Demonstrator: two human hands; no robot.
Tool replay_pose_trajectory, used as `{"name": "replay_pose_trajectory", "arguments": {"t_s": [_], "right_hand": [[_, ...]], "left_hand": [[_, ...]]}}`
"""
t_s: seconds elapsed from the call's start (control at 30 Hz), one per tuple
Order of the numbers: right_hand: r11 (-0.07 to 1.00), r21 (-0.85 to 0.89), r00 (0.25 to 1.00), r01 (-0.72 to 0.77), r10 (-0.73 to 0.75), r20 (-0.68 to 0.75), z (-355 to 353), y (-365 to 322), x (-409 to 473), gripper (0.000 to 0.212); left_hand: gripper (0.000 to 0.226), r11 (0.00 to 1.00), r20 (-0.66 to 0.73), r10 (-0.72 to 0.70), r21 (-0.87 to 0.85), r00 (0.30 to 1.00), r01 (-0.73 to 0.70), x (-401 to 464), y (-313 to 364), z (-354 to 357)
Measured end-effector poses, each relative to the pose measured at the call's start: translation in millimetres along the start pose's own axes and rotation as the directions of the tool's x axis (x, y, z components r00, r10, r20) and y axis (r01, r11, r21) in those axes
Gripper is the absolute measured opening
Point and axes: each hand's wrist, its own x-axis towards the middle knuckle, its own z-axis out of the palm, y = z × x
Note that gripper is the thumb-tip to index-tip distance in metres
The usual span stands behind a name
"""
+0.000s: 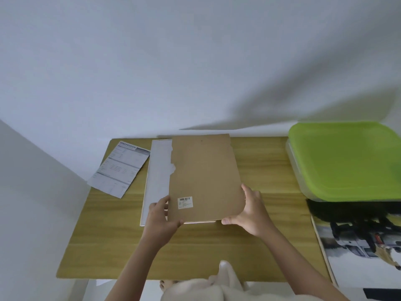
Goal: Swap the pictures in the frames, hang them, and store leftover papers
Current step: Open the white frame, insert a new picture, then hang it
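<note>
Both hands are on the brown backing board (205,177), which lies back side up near the middle of the wooden bench (121,246), its long sides running from the near half of the bench to the far edge. The left hand (161,218) grips the board's near left corner, thumb on top just beside the barcode sticker (185,202), fingers curled under the edge. The right hand (249,210) holds the near right corner, thumb up along the right edge, fingers wrapped beneath. A thin pale edge (199,222) shows under the board's near side; whether that is the frame itself is hard to tell. The board's left edge is ragged, with notches torn out. Sticking out from under that left edge is a white sheet (156,181), flat on the bench. Further left, at the far left corner, a printed specification sheet (119,168) lies at an angle, one corner hanging over the bench's left edge. At the far right corner sits a clear plastic box with a green lid (345,159), overhanging the right edge. Nearer along that right edge, a picture print (364,257) showing a white vehicle and dark trees lies partly off the bench.
</note>
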Motion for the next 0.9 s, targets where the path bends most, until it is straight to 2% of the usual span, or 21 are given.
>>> {"name": "replay_pose_trajectory", "arguments": {"t_s": [0.27, 0.53, 0.9], "right_hand": [[0.998, -0.056, 0.998, 0.009, -0.006, 0.058, 39, -45, 13, 0.126], [0.993, -0.113, 0.997, -0.028, 0.036, 0.064, 48, -58, 12, 0.131], [0.996, -0.094, 0.998, -0.004, 0.011, 0.069, 58, -57, 12, 0.120]], "left_hand": [[0.076, 0.999, -0.001, -0.021, -0.045, 1.000, 0.021, 16, -30, -48], [0.078, 0.999, 0.013, -0.005, -0.045, 1.000, 0.006, 26, -44, -59], [0.077, 1.000, 0.008, 0.007, -0.027, 1.000, -0.007, 32, -57, -62]]}}
